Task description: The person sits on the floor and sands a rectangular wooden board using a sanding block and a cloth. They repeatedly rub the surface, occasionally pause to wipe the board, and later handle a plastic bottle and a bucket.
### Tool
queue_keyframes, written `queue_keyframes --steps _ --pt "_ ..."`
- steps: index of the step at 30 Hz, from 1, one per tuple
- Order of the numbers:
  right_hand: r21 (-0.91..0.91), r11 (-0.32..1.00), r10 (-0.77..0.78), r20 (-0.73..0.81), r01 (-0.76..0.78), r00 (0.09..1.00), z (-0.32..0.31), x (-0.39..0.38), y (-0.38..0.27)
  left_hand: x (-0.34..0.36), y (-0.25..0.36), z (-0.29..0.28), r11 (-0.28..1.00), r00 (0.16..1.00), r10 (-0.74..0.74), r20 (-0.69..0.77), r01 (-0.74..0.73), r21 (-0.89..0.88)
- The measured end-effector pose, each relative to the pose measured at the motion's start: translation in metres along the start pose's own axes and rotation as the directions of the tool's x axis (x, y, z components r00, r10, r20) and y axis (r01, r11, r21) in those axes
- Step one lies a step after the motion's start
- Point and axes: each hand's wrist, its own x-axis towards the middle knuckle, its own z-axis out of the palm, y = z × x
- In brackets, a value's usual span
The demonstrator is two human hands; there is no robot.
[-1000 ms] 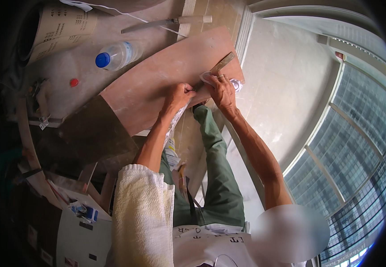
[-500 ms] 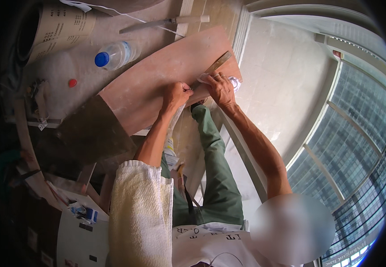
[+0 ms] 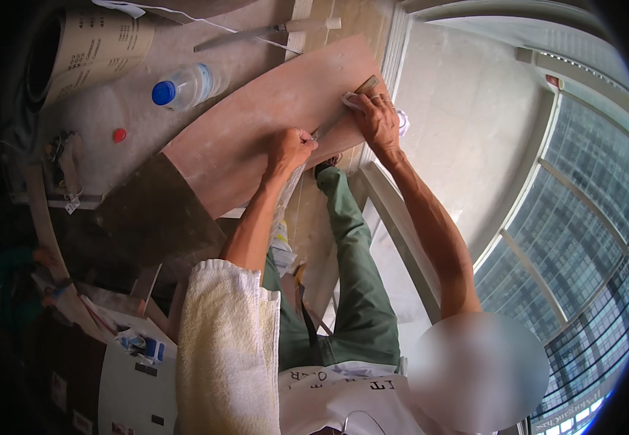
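A curved pinkish board (image 3: 220, 152) lies across the bench, with a narrow flat strip (image 3: 367, 85) angled on its right part. My left hand (image 3: 290, 151) is closed in a pinch at the strip's lower end; what it grips is too small to tell, and a long pale band (image 3: 285, 192) hangs below it. My right hand (image 3: 381, 123) rests over the strip near the board's right end, its fingers bent round a crumpled white material (image 3: 401, 122). A towel (image 3: 227, 341) covers my upper left arm.
Beyond the board are a plastic bottle (image 3: 182, 88), red cap (image 3: 119, 135), long-bladed tool (image 3: 313, 25), white cord and sandpaper roll (image 3: 104, 43). A dark panel (image 3: 147, 203) adjoins the board. Another person's hand (image 3: 43, 257) shows at far left. A window (image 3: 568, 217) fills the right.
My right hand has slid up and to the right along the strip with the white material. My left hand has shifted slightly upward, still pinched.
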Motion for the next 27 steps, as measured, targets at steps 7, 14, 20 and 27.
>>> queue_keyframes --steps 7,14,20,27 --pt "0.068 0.994 0.090 -0.038 -0.087 0.995 -0.005 -0.006 -0.020 0.000 -0.001 0.003 1.000 1.000 -0.010 0.018 0.010 0.004" --pt "0.038 0.989 0.147 -0.051 -0.145 0.988 -0.024 0.025 0.001 -0.003 -0.003 0.003 1.000 1.000 -0.017 -0.008 0.017 0.011" --pt "0.054 0.998 -0.026 -0.026 0.027 0.999 0.001 -0.008 -0.026 -0.001 0.001 0.004 1.000 1.000 -0.015 -0.007 0.015 0.022" --pt "0.044 0.989 0.146 -0.048 -0.144 0.988 -0.028 0.030 0.009 -0.002 -0.002 0.005 1.000 0.999 -0.024 -0.032 0.024 -0.004"
